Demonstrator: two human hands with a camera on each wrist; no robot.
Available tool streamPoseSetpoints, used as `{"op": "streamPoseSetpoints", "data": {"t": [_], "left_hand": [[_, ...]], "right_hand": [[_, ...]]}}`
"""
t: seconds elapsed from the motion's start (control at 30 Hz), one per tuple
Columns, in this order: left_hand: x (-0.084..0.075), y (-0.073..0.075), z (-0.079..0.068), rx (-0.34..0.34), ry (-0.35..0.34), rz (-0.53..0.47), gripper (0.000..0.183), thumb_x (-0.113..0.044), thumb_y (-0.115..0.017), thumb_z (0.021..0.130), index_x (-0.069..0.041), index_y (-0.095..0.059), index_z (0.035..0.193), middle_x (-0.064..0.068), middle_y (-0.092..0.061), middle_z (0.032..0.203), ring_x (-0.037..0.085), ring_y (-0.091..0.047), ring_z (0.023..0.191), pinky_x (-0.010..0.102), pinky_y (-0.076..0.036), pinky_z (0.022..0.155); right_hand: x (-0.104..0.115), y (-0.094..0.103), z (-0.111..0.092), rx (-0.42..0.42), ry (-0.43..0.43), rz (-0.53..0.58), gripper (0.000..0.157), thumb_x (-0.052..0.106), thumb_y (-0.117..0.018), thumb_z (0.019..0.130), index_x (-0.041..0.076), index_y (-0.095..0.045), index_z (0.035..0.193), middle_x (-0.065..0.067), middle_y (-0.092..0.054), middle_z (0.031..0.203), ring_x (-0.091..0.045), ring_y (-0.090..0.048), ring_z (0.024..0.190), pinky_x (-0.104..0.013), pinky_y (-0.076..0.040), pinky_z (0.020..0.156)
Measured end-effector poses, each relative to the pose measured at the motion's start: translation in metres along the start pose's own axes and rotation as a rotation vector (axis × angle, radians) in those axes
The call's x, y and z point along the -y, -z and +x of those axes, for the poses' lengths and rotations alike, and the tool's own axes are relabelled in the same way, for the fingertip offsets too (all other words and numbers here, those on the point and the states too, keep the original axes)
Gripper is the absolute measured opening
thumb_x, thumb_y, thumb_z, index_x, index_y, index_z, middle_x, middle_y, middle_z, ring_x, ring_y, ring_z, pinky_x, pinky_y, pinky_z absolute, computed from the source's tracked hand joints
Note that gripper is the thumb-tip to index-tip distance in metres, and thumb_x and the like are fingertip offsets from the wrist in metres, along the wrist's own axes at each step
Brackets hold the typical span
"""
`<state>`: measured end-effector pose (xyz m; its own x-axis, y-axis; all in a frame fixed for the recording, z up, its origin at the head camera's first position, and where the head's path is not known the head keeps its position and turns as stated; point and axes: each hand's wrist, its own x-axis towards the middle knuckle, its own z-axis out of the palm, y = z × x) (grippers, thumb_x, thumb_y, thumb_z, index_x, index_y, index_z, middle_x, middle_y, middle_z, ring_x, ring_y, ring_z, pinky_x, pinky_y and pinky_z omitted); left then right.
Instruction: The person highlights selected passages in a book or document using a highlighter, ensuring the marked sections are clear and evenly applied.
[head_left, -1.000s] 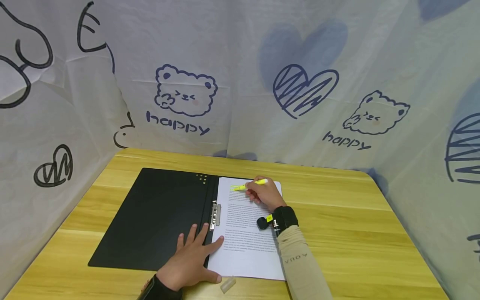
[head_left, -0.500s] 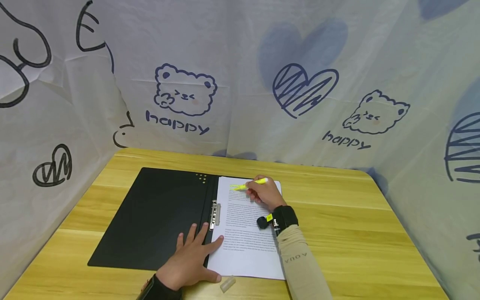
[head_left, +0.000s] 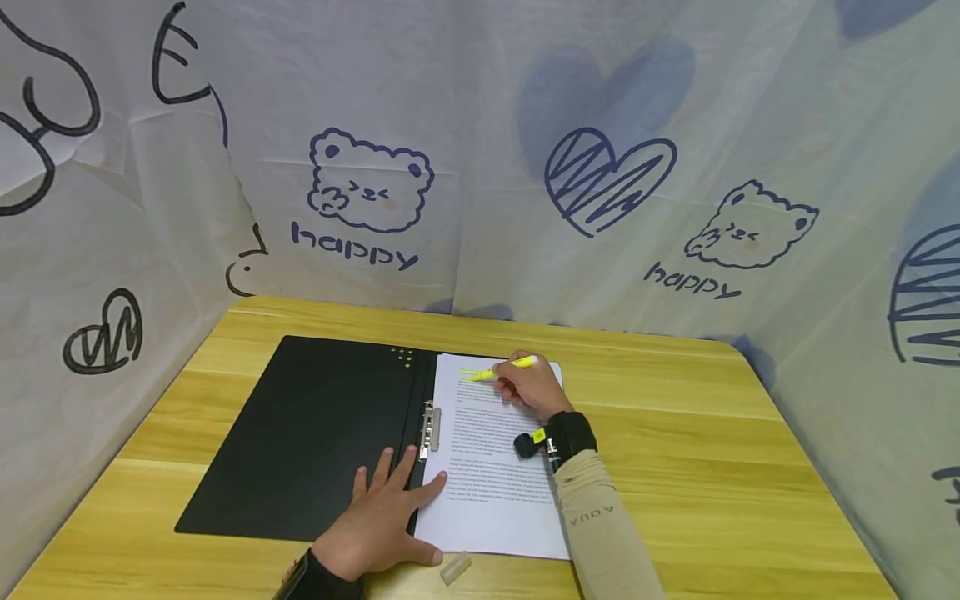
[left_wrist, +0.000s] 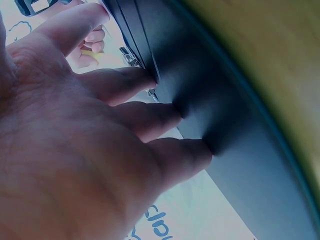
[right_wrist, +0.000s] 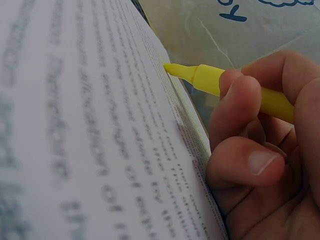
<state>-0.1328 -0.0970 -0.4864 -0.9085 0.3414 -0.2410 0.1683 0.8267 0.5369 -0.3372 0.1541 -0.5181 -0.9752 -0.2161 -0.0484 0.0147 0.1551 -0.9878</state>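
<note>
Between the thumb and fingers of my right hand (head_left: pixel 531 388) is a yellow highlighter (right_wrist: pixel 207 79), uncapped, its tip at the upper lines of a printed sheet (head_left: pixel 495 529). Yellow marks run along the top text lines at the left. The sheet lies in the right half of an opened black folder (head_left: pixel 300 433), beside its metal clip (head_left: pixel 430 429). My left hand (head_left: pixel 382 517) rests with spread fingers across the folder's spine and the sheet's lower left edge. In the left wrist view its fingertips (left_wrist: pixel 202 150) press on the black cover.
A translucent highlighter cap (head_left: pixel 456 569) lies on the wooden table (head_left: pixel 690 467) just below the sheet, close to the left thumb. White fabric (head_left: pixel 487 100) printed with bears and hearts hangs behind the table and along both sides.
The highlighter tip has shifted very slightly to the right along the text line. My left hand, the folder and the cap stay where they were.
</note>
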Motion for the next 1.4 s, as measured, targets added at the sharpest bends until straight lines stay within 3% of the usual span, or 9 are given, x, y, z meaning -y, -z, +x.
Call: {"op": "streamPoseSetpoints", "data": {"t": [0.67,0.97,1.4], "left_hand": [[0.0002,-0.0008,0.0003,-0.005,-0.002,0.007,0.092,-0.049,-0.091,0.072,-0.023,-0.054,0.153,0.024,-0.019,0.169,0.054,-0.005,0.154,0.079,-0.004,0.114],[0.0006,-0.0013,0.0002,-0.015,-0.011,0.008,0.092,-0.049,-0.091,0.072,-0.023,-0.055,0.153,0.024,-0.019,0.169,0.055,-0.005,0.154,0.079,-0.005,0.114],[0.0007,-0.0016,0.0008,-0.010,-0.007,0.013,0.093,-0.050,-0.091,0.072,-0.023,-0.055,0.153,0.024,-0.019,0.169,0.054,-0.005,0.154,0.079,-0.004,0.113]], "right_hand": [[-0.0020,0.0019,0.0018,-0.047,-0.047,0.009,0.028,0.023,-0.075,0.092,0.008,-0.055,0.082,-0.010,-0.067,0.068,-0.014,-0.053,0.049,-0.023,-0.037,0.042],[-0.0026,0.0020,0.0026,-0.065,-0.028,0.010,0.027,0.022,-0.075,0.090,0.008,-0.055,0.078,-0.008,-0.066,0.066,-0.012,-0.052,0.048,-0.023,-0.036,0.041],[0.0024,0.0020,-0.0031,-0.053,-0.043,0.043,0.026,0.017,-0.072,0.094,0.007,-0.053,0.078,-0.009,-0.066,0.067,-0.013,-0.053,0.048,-0.024,-0.042,0.042]]}}
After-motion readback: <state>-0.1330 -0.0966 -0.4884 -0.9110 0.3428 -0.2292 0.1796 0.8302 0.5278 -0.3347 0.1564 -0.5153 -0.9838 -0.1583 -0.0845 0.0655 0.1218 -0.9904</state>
